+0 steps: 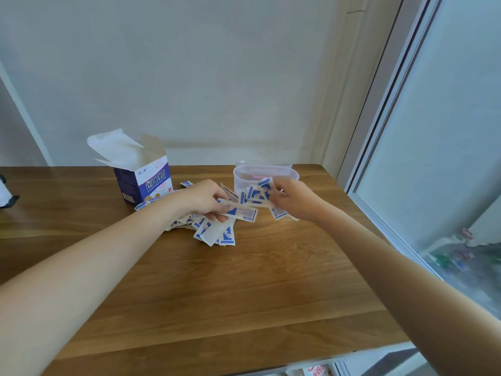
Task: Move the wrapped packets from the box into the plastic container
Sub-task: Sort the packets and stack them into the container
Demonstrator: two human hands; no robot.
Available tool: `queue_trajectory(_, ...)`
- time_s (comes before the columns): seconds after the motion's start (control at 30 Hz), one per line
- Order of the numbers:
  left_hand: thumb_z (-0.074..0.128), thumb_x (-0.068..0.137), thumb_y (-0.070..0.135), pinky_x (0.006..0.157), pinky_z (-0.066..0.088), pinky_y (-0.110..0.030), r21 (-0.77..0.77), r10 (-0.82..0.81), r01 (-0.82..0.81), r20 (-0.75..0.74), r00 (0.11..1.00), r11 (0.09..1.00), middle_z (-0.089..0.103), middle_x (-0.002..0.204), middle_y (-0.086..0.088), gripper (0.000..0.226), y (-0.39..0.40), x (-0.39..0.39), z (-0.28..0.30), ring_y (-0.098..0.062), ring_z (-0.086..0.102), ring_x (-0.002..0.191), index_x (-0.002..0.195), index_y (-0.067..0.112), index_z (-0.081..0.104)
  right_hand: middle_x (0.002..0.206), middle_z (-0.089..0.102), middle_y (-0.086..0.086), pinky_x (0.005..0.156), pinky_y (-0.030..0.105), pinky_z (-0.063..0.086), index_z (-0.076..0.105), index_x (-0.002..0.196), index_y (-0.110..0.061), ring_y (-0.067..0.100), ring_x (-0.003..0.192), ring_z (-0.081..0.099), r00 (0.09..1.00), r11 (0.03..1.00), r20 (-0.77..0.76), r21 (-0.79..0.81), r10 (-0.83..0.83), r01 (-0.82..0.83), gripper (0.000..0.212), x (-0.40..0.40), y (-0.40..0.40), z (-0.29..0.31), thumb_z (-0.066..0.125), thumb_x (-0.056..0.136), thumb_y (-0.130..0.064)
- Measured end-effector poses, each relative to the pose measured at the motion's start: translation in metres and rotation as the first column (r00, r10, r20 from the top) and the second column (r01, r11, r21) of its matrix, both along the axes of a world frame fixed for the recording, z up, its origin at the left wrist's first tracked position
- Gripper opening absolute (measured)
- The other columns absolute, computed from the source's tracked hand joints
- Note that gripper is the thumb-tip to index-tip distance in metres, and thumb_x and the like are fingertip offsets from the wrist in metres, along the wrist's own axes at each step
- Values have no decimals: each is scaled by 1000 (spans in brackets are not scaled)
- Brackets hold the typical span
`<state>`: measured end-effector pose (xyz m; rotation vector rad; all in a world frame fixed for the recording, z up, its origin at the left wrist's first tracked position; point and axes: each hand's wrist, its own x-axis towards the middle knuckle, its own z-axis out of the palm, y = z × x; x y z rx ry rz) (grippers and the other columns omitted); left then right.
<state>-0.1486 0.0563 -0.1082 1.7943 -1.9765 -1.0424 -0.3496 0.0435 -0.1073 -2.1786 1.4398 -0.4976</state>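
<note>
1. so the box stands open at the back left of the tabletop, flaps up; the packets are already out of it, mostly in a loose pile on the wood just in front of it and to its right
2. left hand is down on the near side of that pile, fingers curled round a few long packets; their long axis runs roughly left to right, pointing across at the other hand
3. right hand is pinching a fanned bunch of packets held up off the wood; can't count them, too blurry
4. the plastic container sits open just behind that bunch, right at the right hand's fingertips; something pink shows through its wall, can't tell what
5. my take: the right hand is clearly the nearer one, so its bunch only needs to go a bit forward and up over the rim; the left hand's lot would have to cross to the right first
6. risk I'd guess: a splayed bunch catching the rim and spilling
</note>
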Motion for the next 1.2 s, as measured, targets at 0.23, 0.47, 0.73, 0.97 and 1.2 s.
queue_trajectory(0.23,55,91,5,76,54,-22,-15,-43,41,-124,991,999,69,95,-2,28,-1,-21,-7,-9,67,80,119,8,60,76,51,-1,60,17,39,49,79,-8,15,70,49,997,996,-16,51,75,-74,15,2,5,-10,46,93,-8)
queue_trajectory(0.47,56,87,8,78,45,-21,-149,-81,104,151,985,983,58,116,1,36,1,-13,-9,-13,55,101,123,15,52,110,60,10,66,39,48,43,118,-8,32,87,57,934,943,-351,-286,65,-173,26,-3,0,-27,41,93,-2)
queue_trajectory(0.73,69,82,28,66,41,-19,-164,-123,171,265,956,972,62,102,1,33,3,-27,-30,-9,54,83,111,15,59,113,59,5,81,36,47,55,115,-14,24,107,52,852,965,-511,-149,113,-217,29,-15,1,-36,55,91,-30)
queue_trajectory(0.97,66,84,23,61,42,-18,-196,-110,142,168,980,970,54,65,10,18,8,-39,-34,-2,52,59,100,14,63,111,59,5,80,29,44,59,111,-11,20,98,54,901,995,-423,8,90,-96,31,-34,-5,-34,65,84,-26)
queue_trajectory(1.2,57,90,11,76,53,-25,-351,14,14,78,997,936,63,98,-3,23,9,-40,-35,-12,65,75,112,12,61,96,66,9,73,31,48,63,110,-10,22,82,57,951,966,-305,-229,42,-116,20,-26,-1,-39,51,94,-15)
